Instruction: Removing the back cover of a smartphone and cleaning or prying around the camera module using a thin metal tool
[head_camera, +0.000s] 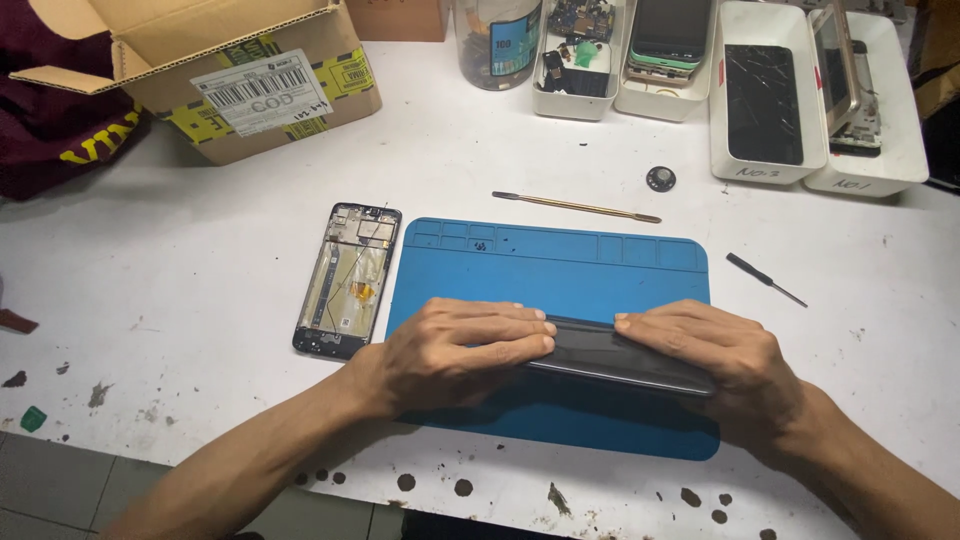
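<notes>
We held a dark phone back cover (610, 355) with both hands over the blue work mat (550, 265), near the mat's 6 o'clock edge. Our left hand (455, 350) lay flat over the cover's left end, fingers extended and pressing along its top. Our right hand (720, 355) grasped the right end, fingers curled over the upper edge. The cover sat tilted, its near edge raised off the mat.

At 9 o'clock of the mat, just beside it, the opened phone frame (347, 280) lay face down on the tabletop (200, 260), circuitry and a flex cable exposed. We judged that separation of frame and cover was already done; the part in hand appeared to be under inspection or flexing, and nothing yet showed refitting.

At 12 o'clock, beyond the mat, lay a thin metal spudger (575, 206); at 2 o'clock a small black screwdriver (765, 279); both untouched. White trays (765, 100) of phone parts stood further back, a cardboard box (230, 70) at 11 o'clock.
</notes>
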